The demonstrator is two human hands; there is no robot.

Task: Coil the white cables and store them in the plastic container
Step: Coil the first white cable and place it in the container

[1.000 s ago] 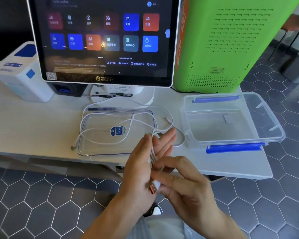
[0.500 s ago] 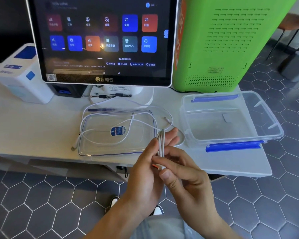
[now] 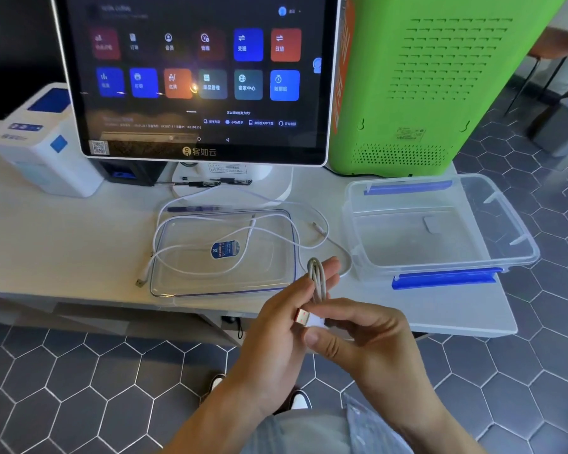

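A folded bundle of white cable (image 3: 317,279) stands upright between my hands, just in front of the table edge. My left hand (image 3: 286,326) holds the bundle against its fingers. My right hand (image 3: 364,335) pinches the cable's end, whose red-and-white USB plug (image 3: 304,317) sticks out to the left. The cable's slack runs up onto the table. Another white cable (image 3: 210,253) lies in loose loops over the clear lid (image 3: 191,283), its plug (image 3: 140,282) off the lid's left edge. The clear plastic container (image 3: 518,244) with blue clips sits open at the right.
A touchscreen terminal (image 3: 197,77) stands behind the lid, with a white printer (image 3: 43,149) to its left and a green machine (image 3: 440,83) to its right. A pen (image 3: 194,209) lies by the stand. Grey hexagonal floor tiles lie below the white table (image 3: 46,244).
The cable bundle has risen and stands more upright between my fingers. My right hand has shifted to pinching the plug end, which now points left, and the view has moved closer.
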